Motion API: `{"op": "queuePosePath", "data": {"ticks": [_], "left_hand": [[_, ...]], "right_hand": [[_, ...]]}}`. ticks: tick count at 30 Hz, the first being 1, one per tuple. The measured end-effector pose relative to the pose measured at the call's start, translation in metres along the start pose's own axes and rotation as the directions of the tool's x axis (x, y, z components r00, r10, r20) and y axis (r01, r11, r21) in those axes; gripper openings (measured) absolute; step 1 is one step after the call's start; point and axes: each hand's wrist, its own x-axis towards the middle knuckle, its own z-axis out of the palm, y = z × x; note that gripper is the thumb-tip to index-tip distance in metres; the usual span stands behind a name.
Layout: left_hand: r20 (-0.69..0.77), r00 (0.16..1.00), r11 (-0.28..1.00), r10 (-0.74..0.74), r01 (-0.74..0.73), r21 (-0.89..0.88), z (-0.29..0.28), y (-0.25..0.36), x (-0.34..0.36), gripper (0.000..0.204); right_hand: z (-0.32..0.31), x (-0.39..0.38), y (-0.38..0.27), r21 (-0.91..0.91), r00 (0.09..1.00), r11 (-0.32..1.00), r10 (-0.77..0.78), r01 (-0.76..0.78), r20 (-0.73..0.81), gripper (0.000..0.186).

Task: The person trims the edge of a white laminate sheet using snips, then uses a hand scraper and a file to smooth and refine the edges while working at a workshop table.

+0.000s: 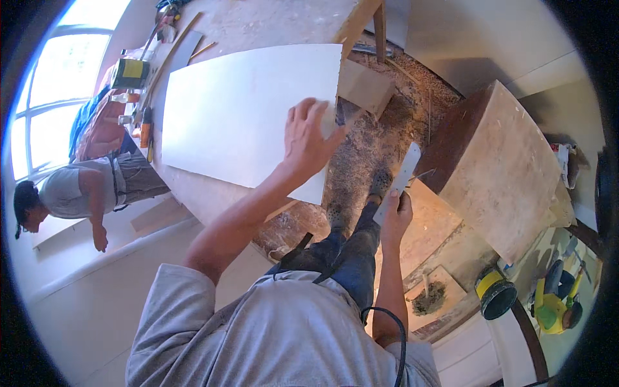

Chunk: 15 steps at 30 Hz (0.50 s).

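A large white board (242, 122) lies flat on the work table (284, 26). Over its right edge reaches my left hand (306, 138), palm down, fingers apart and slightly bent, with the thumb side a little blurred. I cannot tell whether its fingertips touch the board. Held upright in my right hand (394, 218) is a flat, narrow whitish strip (401, 173) with small dark marks or holes. My fingers close round its lower end, to the right of the board and above the littered floor.
A box-like wooden piece (500, 168) stands at right. Shavings (412, 103) cover the floor by my feet. Cans (131, 73), bottles and an orange-handled tool (146, 126) line the table's left side. One person (84, 187) stands at left, another (554, 309) far right. A bucket (495, 293) sits at lower right.
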Motion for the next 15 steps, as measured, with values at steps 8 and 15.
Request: {"op": "queuePosePath", "data": {"ticks": [8,15], "left_hand": [[0.043,0.995,0.992,-0.090,0.085,0.098,0.033,0.001,0.023,0.023],[0.165,0.950,0.965,0.263,-0.258,-0.052,0.023,0.049,0.020,0.013]], "right_hand": [[0.022,-0.001,-0.002,0.043,0.995,0.995,0.089,-0.092,0.049,0.027],[0.012,0.006,-0.005,-0.037,0.998,0.998,0.044,-0.042,0.052,0.032]]}}
